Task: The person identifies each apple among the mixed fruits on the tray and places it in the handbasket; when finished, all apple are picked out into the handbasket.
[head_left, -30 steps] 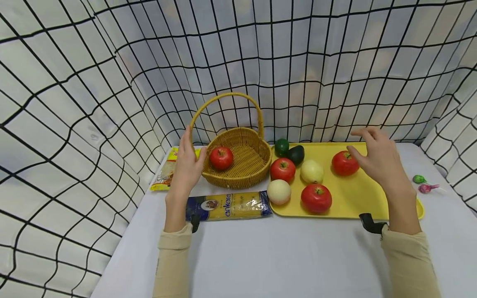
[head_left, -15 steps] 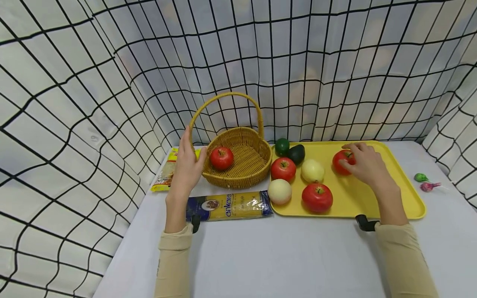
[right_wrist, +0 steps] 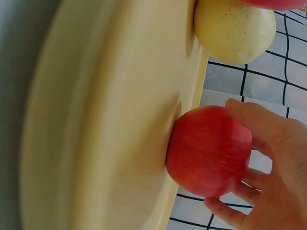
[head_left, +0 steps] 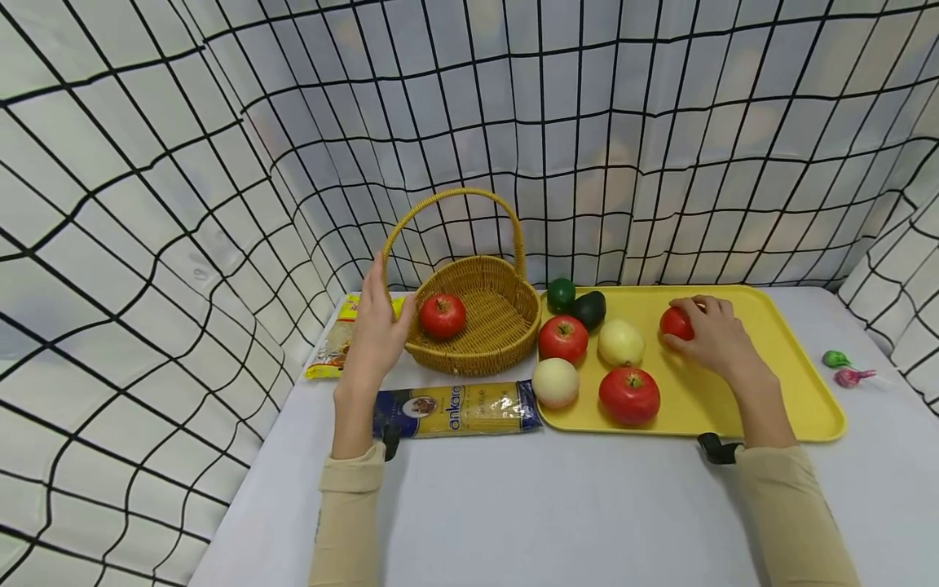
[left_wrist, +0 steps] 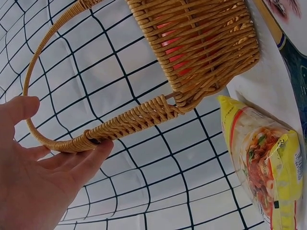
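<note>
Right hand: I see my right hand (head_left: pixel 715 336) right of centre in the head view, fingers (right_wrist: pixel 259 125) curled round a red apple (head_left: pixel 675 323) on the yellow tray (head_left: pixel 792 383).
Left hand: my left hand (head_left: pixel 376 326) sits left of centre, fingers straight, pressing the wicker basket (head_left: pixel 477 314) handle.
Basket: holds another red apple (head_left: pixel 443 315).
Counter: pasta packet (head_left: pixel 455 408) lies below the basket.
</note>
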`<state>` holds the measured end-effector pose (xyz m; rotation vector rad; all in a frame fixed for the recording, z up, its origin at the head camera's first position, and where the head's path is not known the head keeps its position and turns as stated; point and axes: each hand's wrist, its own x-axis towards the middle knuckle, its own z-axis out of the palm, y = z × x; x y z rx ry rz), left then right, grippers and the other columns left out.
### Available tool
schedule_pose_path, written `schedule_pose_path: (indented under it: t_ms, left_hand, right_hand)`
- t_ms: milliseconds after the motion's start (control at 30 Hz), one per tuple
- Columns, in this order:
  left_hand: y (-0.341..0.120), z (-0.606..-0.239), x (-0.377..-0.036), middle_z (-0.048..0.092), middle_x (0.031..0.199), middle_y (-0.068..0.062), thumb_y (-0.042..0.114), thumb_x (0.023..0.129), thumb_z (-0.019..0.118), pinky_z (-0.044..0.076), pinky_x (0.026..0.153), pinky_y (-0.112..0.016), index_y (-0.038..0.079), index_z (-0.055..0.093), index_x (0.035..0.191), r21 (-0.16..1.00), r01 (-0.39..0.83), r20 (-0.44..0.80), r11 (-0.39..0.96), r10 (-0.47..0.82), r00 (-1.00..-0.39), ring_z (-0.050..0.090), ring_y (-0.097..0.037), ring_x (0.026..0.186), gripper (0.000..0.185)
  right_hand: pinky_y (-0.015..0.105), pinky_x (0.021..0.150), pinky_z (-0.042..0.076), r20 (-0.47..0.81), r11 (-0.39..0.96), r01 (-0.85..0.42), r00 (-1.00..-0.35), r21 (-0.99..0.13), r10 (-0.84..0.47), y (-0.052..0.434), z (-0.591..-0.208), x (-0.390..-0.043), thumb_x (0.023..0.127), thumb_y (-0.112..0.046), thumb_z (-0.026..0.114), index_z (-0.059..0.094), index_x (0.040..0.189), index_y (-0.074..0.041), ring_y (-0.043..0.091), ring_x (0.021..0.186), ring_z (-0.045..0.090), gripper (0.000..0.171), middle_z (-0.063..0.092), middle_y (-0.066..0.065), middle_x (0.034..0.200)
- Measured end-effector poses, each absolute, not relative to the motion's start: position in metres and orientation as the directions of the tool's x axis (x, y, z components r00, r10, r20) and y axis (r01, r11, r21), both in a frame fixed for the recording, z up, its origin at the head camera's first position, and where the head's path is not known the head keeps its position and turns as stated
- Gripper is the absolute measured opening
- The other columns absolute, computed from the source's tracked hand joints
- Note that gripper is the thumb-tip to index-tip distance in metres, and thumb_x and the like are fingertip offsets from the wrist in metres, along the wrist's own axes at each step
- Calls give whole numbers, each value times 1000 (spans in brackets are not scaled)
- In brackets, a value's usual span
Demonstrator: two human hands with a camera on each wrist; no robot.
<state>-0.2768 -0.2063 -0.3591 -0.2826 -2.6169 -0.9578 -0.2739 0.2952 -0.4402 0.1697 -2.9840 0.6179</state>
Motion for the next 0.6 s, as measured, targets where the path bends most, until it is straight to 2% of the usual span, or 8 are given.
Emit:
schedule_pose_path:
  t_ms: [333, 600]
  left_hand:
    - [-207, -362, -280, 12, 174, -10, 36, 107, 51, 29, 126, -59, 24, -1, 167, 583, 315, 403, 749, 71, -913, 19, -34, 160, 80]
    - [-207, -362, -280, 11, 174, -9, 36, 107, 50, 28, 127, -59, 27, -3, 167, 590, 307, 389, 747, 70, -918, 19, -33, 160, 80]
  right_hand:
    - [77, 95, 42, 55, 905, -97, -995, -415, -82, 294, -438, -273, 97, -34, 67, 42, 149, -7, 54, 135, 25, 64, 29, 33, 152]
    - [79, 90, 46, 23, 893, -67, -998, -445, -64, 294, -443, -274, 97, -31, 68, 33, 153, -8, 55, 137, 21, 70, 23, 34, 154]
